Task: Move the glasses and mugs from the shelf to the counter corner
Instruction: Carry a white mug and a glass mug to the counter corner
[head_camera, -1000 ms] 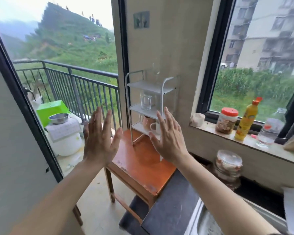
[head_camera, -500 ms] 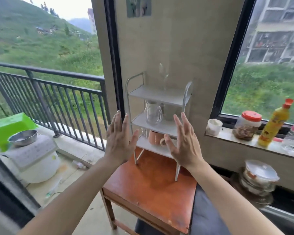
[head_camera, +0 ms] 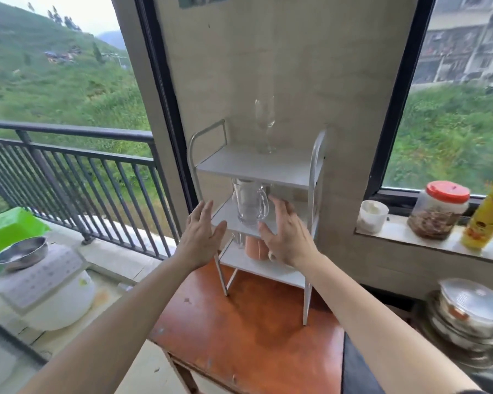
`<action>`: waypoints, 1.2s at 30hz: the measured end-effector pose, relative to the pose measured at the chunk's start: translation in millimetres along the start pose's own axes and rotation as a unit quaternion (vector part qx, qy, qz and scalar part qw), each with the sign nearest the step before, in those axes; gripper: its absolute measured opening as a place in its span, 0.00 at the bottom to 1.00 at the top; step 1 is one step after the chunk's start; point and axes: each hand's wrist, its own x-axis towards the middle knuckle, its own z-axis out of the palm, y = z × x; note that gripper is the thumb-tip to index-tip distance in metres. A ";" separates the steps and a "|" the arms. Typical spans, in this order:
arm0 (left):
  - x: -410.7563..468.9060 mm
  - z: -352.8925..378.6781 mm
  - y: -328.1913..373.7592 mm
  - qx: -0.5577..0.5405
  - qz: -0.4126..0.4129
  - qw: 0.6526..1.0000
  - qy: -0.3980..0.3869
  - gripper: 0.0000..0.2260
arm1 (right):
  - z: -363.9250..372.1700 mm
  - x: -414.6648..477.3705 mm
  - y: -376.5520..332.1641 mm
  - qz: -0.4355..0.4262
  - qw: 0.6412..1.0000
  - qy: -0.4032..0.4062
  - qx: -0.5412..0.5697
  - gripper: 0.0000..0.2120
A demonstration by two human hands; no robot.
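A white three-tier shelf [head_camera: 313, 166] stands on a wooden table against the wall. A tall stemmed glass [head_camera: 264, 126] stands on its top tier. A clear glass mug [head_camera: 249, 203] with a handle sits on the middle tier. An orange mug [head_camera: 255, 248] sits on the bottom tier, partly hidden, with a small glass [head_camera: 238, 240] beside it. My left hand [head_camera: 201, 234] hovers open just left of the shelf. My right hand [head_camera: 286, 234] is open in front of the middle tier, right of the glass mug, holding nothing.
The wooden table [head_camera: 248, 331] carries the shelf. A dark counter [head_camera: 356, 368] adjoins it on the right. The window sill holds a white cup [head_camera: 372, 216], a red-lidded jar [head_camera: 439, 210] and a yellow bottle [head_camera: 488, 213]. Stacked lidded containers [head_camera: 467, 317] sit below. A balcony railing lies left.
Both hands have reached closer to the shelf and now flank the glass mug on the middle tier. The view has moved nearer to the shelf.
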 end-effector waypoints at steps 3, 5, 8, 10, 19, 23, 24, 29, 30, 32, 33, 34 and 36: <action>17.7 10.6 -8.8 -0.052 -0.019 0.998 -0.041 0.29 | 18.2 21.8 5.8 0.068 0.996 -0.006 0.054 0.33; 34.2 16.8 -11.9 -0.097 -0.034 0.993 -0.059 0.29 | 28.5 31.7 10.1 0.098 0.991 -0.026 0.085 0.33; 68.2 25.5 -16.2 -0.182 -0.044 0.980 -0.073 0.27 | 38.0 46.3 14.1 0.110 0.986 -0.020 0.121 0.33; 84.9 32.8 -19.5 -0.229 -0.053 0.968 -0.083 0.25 | 41.1 48.8 14.3 0.123 0.983 0.010 0.140 0.29; 133.5 69.3 -10.1 -0.335 -0.074 0.935 -0.092 0.28 | 39.6 17.1 11.2 0.149 0.973 0.122 0.130 0.10; 142.0 78.4 0.3 -0.376 -0.131 0.915 -0.067 0.21 | 35.7 10.3 4.2 0.151 0.974 0.133 0.104 0.14; 142.2 79.7 1.1 -0.369 -0.138 0.917 -0.060 0.19 | 36.0 9.7 2.7 0.157 0.973 0.134 0.102 0.15; 128.9 75.4 -3.8 -0.337 -0.112 0.934 -0.036 0.14 | 36.3 12.1 -4.0 0.206 0.961 0.132 0.130 0.15; 124.7 73.6 -5.2 -0.336 -0.111 0.935 -0.031 0.14 | 36.3 13.2 -3.7 0.220 0.955 0.133 0.147 0.15; 114.2 68.6 -7.6 -0.362 -0.128 0.923 -0.024 0.14 | 36.6 15.1 -3.4 0.239 0.940 0.136 0.203 0.14; 108.1 64.9 -8.0 -0.389 -0.146 0.909 -0.023 0.13 | 36.5 15.5 -4.0 0.241 0.933 0.136 0.231 0.13; 101.6 60.6 -7.8 -0.418 -0.164 0.893 -0.022 0.12 | 36.5 15.7 -4.7 0.241 0.928 0.135 0.251 0.13; 87.3 52.8 -7.7 -0.460 -0.190 0.867 -0.024 0.12 | 37.5 15.1 -6.9 0.246 0.919 0.131 0.280 0.13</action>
